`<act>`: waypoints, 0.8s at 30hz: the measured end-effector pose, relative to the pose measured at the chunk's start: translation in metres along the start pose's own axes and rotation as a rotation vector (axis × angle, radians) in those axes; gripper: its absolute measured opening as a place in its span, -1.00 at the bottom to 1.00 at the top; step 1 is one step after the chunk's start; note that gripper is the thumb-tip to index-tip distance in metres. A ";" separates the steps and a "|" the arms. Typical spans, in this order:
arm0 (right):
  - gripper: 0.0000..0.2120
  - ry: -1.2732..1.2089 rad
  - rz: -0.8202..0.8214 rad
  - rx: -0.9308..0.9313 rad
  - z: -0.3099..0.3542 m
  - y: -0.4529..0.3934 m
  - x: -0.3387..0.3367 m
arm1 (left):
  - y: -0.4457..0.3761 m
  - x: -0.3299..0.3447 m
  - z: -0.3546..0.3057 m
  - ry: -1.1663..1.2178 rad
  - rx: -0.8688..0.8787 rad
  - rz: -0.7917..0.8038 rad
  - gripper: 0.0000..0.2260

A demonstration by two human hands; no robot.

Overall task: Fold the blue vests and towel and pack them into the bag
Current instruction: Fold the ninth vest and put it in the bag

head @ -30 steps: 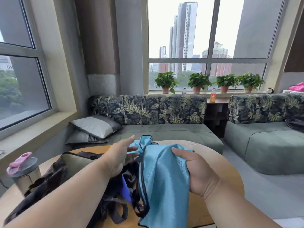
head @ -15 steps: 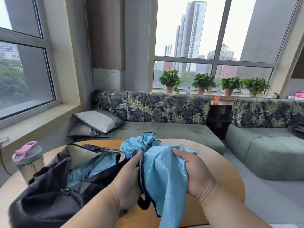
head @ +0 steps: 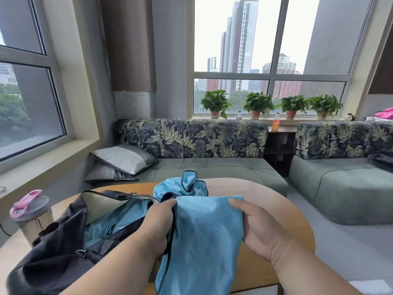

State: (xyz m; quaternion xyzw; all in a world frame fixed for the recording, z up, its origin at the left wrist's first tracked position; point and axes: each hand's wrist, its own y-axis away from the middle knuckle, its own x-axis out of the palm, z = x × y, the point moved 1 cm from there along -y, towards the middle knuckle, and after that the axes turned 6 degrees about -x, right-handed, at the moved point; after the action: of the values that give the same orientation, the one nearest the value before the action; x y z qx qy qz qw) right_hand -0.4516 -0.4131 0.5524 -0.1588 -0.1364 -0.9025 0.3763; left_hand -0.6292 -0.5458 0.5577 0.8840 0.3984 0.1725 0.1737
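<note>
A light blue vest [head: 204, 237] with dark trim hangs folded between my hands above the round wooden table [head: 276, 209]. My left hand [head: 158, 224] grips its left edge and my right hand [head: 255, 228] grips its right edge. Its bunched straps [head: 187, 185] stick up behind the fold. To the left lies the open dark bag [head: 55, 248], with folded blue cloth [head: 114, 224] inside it. The vest's lower end drops below the table edge.
A grey bottle with a pink lid [head: 29, 211] stands at the table's left. Behind the table runs a green sofa [head: 212, 167] with leaf-print backs and grey pillows [head: 123, 158]. A second sofa [head: 344, 188] sits right. Potted plants [head: 258, 104] line the windowsill.
My left hand left the bag's opening and took the vest's left edge. Both hands spread the vest flatter and wider. The bag's inside with blue cloth came into sight.
</note>
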 end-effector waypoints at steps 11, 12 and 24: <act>-0.79 0.336 -0.038 -0.024 0.007 -0.001 -0.021 | -0.017 0.014 -0.011 -0.147 -0.040 0.032 -0.74; -0.81 0.373 -0.033 -0.018 0.009 -0.003 -0.025 | -0.019 0.017 -0.011 -0.172 -0.015 0.013 -0.74; -0.67 0.407 -0.252 -0.160 0.141 -0.085 -0.050 | -0.058 0.083 -0.101 -0.146 0.306 0.124 -0.79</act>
State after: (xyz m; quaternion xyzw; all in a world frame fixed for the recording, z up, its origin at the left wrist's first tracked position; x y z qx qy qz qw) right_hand -0.4537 -0.2716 0.6510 0.0150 -0.0046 -0.9636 0.2667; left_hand -0.6592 -0.4293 0.6345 0.9331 0.3510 0.0557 0.0544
